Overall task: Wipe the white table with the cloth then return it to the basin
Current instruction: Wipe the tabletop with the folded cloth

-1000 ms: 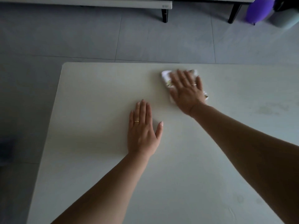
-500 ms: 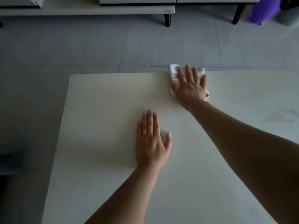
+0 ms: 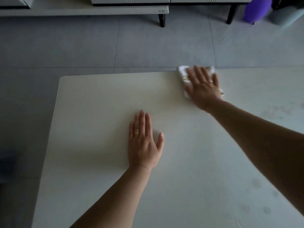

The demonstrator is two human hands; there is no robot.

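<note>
Head view | right hand flat, fingers straight and together, pressing cloth at white table far edge | left hand flat mid-table, fingers together, thumb out | wiping underway; faint marks right side left; basin unseen, return pending

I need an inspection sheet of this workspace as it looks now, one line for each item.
Surface: white table, faint marks at its right side.
Job's things: cloth at the far edge under the right hand; basin not in view.
Clutter: nothing seen.
Grippers: left hand flat on the table, fingers straight; right hand presses the cloth, fingers straight.
Cables: nothing seen.
Surroundings: grey tiled floor, white furniture on dark legs, purple object far right.
</note>
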